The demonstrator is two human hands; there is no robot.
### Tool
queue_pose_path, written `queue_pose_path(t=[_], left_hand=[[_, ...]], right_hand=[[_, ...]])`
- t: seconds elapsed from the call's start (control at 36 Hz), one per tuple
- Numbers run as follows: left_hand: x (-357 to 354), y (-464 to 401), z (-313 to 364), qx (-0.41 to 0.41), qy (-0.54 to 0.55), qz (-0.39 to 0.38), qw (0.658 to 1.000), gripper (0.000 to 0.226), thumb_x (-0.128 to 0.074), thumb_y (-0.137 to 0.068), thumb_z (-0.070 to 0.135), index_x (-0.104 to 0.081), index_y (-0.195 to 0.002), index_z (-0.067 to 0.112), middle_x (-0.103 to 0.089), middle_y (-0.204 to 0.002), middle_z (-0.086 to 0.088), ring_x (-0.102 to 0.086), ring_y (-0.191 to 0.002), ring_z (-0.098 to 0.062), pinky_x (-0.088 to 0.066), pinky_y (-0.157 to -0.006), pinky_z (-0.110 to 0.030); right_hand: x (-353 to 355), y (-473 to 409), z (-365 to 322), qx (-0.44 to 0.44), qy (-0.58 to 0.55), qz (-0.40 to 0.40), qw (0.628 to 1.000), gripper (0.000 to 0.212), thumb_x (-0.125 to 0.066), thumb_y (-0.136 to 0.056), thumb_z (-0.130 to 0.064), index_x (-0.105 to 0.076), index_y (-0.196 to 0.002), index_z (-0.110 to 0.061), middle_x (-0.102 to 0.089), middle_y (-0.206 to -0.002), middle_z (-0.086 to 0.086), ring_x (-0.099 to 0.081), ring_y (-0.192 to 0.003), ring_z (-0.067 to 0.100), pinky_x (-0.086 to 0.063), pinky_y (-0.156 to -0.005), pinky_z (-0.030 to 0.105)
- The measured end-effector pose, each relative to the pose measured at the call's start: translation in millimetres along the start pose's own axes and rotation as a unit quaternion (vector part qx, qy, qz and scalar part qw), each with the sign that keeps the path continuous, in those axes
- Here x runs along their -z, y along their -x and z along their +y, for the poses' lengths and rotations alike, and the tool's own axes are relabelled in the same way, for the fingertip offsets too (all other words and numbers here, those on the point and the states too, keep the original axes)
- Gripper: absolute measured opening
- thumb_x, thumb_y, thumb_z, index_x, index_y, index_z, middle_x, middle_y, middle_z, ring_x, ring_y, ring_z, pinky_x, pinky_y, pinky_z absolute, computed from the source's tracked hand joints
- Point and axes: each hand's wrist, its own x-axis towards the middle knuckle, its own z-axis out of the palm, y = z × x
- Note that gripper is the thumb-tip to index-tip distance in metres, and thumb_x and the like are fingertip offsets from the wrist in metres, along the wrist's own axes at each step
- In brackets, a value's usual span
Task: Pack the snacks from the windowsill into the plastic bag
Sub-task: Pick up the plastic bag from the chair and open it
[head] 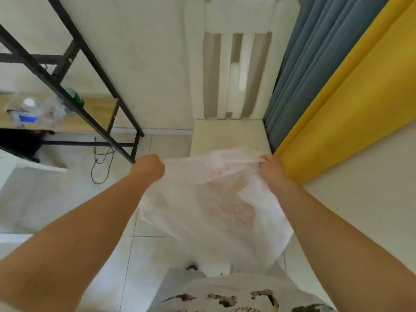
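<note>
A: Where is the plastic bag (216, 206)?

B: At the centre of the frame, hanging between both arms over the tiled floor (155, 255), just below the radiator (234, 75).

A: And the hands?

B: The left hand (149, 168) is fisted round the bag's left top edge; the right hand (271, 168) pinches the right edge beside the yellow curtain (351, 104).

A: How will it handle?

B: It looks thin, light and limp, likely slippery, so it probably needs gripping at the rim or handles and spreading wide. No snacks or windowsill are in view.
</note>
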Motion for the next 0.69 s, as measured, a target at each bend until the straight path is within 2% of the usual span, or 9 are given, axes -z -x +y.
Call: queue_pose_path(t=[0.06,0.14,0.19,0.28,0.33,0.44,0.58,0.64,0.69], left_hand=[[-19,9,-3,-0.045,0.024,0.079,0.996,0.049,-0.051,-0.089,0.014,-0.040,-0.137,0.013,-0.038,-0.138,-0.014,-0.044,-0.123,-0.032,-0.042,-0.097,-0.040],[-52,40,7,-0.197,-0.064,0.060,0.976,0.086,-0.065,-0.080,0.036,-0.015,-0.149,0.024,-0.015,-0.154,-0.006,-0.014,-0.143,-0.027,-0.021,-0.115,-0.040],[-76,63,18,-0.287,-0.098,0.036,0.952,0.101,-0.067,-0.075,0.050,-0.006,-0.151,0.026,-0.008,-0.158,-0.004,-0.003,-0.146,-0.024,-0.009,-0.118,-0.043],[-104,92,34,-0.323,-0.095,0.004,0.941,0.111,-0.069,-0.069,0.061,-0.002,-0.151,0.027,-0.007,-0.159,-0.001,-0.003,-0.146,-0.022,-0.009,-0.117,-0.046],[-115,105,42,-0.325,-0.110,-0.015,0.939,0.106,-0.066,-0.071,0.063,-0.005,-0.151,0.029,-0.008,-0.159,0.000,-0.004,-0.146,-0.021,-0.008,-0.118,-0.046],[-132,142,61,-0.379,-0.177,-0.036,0.908,0.090,-0.062,-0.076,0.063,-0.023,-0.148,0.025,-0.025,-0.153,-0.001,-0.018,-0.143,-0.021,-0.007,-0.118,-0.046],[-171,218,76,-0.497,-0.201,-0.101,0.838,0.036,-0.036,-0.098,0.034,-0.052,-0.126,0.018,-0.057,-0.128,-0.006,-0.050,-0.119,-0.027,-0.034,-0.104,-0.038],[-184,241,76,-0.497,-0.172,-0.148,0.838,0.034,-0.030,-0.102,0.023,-0.057,-0.118,0.009,-0.061,-0.120,-0.011,-0.056,-0.111,-0.030,-0.041,-0.090,-0.032],[-196,262,76,-0.479,-0.122,-0.169,0.853,0.031,-0.036,-0.100,0.017,-0.059,-0.115,0.004,-0.062,-0.117,-0.016,-0.058,-0.108,-0.034,-0.047,-0.091,-0.036]], right_hand=[[-16,27,7,-0.033,-0.031,-0.005,0.999,0.035,-0.037,-0.098,-0.008,-0.050,-0.130,-0.007,-0.055,-0.125,0.013,-0.047,-0.091,0.023,-0.039,-0.074,0.030],[-30,72,19,-0.091,-0.093,-0.013,0.991,0.032,-0.039,-0.098,-0.011,-0.054,-0.125,-0.005,-0.057,-0.124,0.014,-0.052,-0.096,0.028,-0.043,-0.081,0.032],[-31,102,28,-0.132,-0.176,-0.029,0.975,0.018,-0.046,-0.095,-0.012,-0.061,-0.103,-0.006,-0.061,-0.107,0.014,-0.055,-0.097,0.029,-0.046,-0.091,0.038],[-17,146,45,-0.151,-0.256,-0.058,0.953,0.016,-0.055,-0.091,-0.014,-0.056,-0.075,-0.015,-0.056,-0.079,0.005,-0.054,-0.075,0.019,-0.045,-0.073,0.029],[-3,172,63,-0.163,-0.262,-0.072,0.948,0.019,-0.060,-0.088,-0.020,-0.059,-0.070,-0.014,-0.059,-0.073,0.004,-0.056,-0.069,0.017,-0.045,-0.066,0.026],[19,223,110,-0.208,-0.310,-0.095,0.923,0.026,-0.062,-0.087,-0.037,-0.064,-0.084,-0.011,-0.066,-0.081,0.009,-0.063,-0.075,0.024,-0.052,-0.069,0.031],[29,283,160,-0.192,-0.365,-0.072,0.908,0.030,-0.059,-0.088,-0.040,-0.070,-0.084,-0.013,-0.070,-0.089,0.007,-0.064,-0.079,0.023,-0.053,-0.076,0.031],[37,313,181,-0.198,-0.350,-0.065,0.913,0.038,-0.062,-0.084,-0.049,-0.070,-0.098,-0.015,-0.071,-0.098,0.006,-0.066,-0.087,0.023,-0.052,-0.088,0.034],[44,343,210,-0.220,-0.233,-0.060,0.945,0.038,-0.070,-0.078,-0.049,-0.066,-0.105,-0.023,-0.070,-0.103,0.002,-0.064,-0.096,0.021,-0.048,-0.090,0.030]])
